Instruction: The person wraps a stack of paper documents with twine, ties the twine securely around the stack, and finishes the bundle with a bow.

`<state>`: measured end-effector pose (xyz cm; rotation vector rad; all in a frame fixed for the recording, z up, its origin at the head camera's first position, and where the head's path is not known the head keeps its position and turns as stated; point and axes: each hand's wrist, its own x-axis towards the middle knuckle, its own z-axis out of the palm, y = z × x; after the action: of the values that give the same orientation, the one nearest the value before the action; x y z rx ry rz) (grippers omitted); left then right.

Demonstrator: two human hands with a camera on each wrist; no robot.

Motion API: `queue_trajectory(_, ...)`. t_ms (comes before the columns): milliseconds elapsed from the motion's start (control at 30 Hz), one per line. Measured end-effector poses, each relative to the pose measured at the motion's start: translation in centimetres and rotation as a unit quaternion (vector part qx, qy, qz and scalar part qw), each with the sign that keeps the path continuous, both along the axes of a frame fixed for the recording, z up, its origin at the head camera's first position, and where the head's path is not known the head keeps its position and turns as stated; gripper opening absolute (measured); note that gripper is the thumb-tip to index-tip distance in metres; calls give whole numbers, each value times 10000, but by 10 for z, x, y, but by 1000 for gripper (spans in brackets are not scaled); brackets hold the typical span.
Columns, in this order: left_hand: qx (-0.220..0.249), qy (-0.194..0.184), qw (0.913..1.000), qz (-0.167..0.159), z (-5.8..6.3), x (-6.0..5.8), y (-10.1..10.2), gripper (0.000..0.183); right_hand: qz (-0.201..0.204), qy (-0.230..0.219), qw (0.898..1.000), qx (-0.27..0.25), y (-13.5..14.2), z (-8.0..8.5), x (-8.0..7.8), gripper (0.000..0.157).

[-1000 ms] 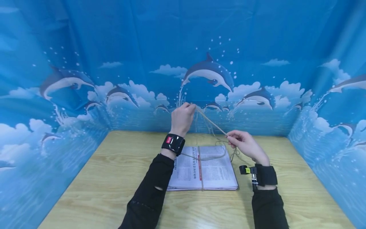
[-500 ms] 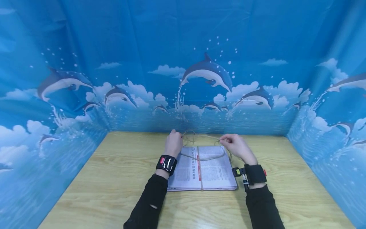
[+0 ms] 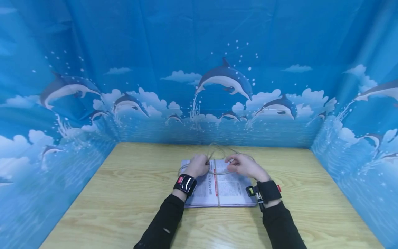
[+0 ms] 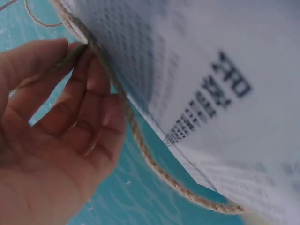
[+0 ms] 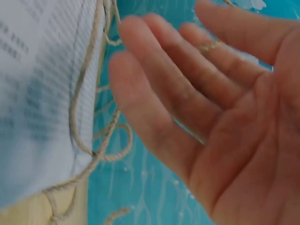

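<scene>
Coarse, matt twine (image 4: 134,127) runs by the left hand (image 3: 198,166) and right hand (image 3: 247,166). Beneath, the newspapers (image 3: 229,188) are smooth, matt paper. The table (image 3: 140,193) shows wood grain with soft sheen. Behind the left hand, the strap (image 3: 185,184) is glossy; behind the right, the wristband (image 3: 269,192) looks matt. Sleeves (image 3: 164,218) are dull cloth. Beyond both hands, the backdrop (image 3: 171,45) is smooth, faintly shiny sheeting.

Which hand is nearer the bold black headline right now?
Left. The left hand is just left of the headline, by its far end, pinching string; the right hand is farther off, to the headline's right.
</scene>
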<state>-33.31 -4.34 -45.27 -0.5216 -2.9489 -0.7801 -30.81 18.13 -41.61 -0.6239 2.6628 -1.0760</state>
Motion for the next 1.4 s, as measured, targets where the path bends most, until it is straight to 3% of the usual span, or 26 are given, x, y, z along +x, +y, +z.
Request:
queue_trajectory(67, 88, -79, 9999, -86, -1, 1, 0, 15, 365, 69, 9993, 81, -4, -4, 0, 27)
queue_trajectory(167, 158, -56, 9996, -219, -3, 3, 1, 12, 792, -166, 9966, 153, -10, -11, 0, 23)
queue_trajectory(333, 139, -36, 9992, -372, -5, 4, 4, 10, 1057, -469, 9928, 300, -18, -19, 2, 27)
queue_trajectory(533, 575, -836, 9914, -822, -5, 1, 6, 11, 1041, -503, 9928, 324, -20, -21, 4, 36)
queue_trajectory(667, 675, -1003, 9855, -1189, -5, -3, 5, 15, 1151, -463, 9917, 332, -19, -20, 5, 43)
queue_trajectory(833, 545, -892, 9843, -1423, -3, -8, 5, 14, 1134, -436, 9917, 408, -19, -20, 5, 45)
queue_trajectory(1000, 324, -823, 9880, -1266, -3, -11, 7, 14, 1033, -344, 9924, 569, -20, -23, 3, 31)
queue_trajectory(1200, 342, -834, 9877, -1281, -3, -12, 7, 11, 1009, 81, 9913, 839, -23, -26, 2, 28)
queue_trajectory(1400, 466, -953, 9841, -1425, -5, -11, 6, 8, 642, 519, 9888, 1243, -22, -28, 4, 32)
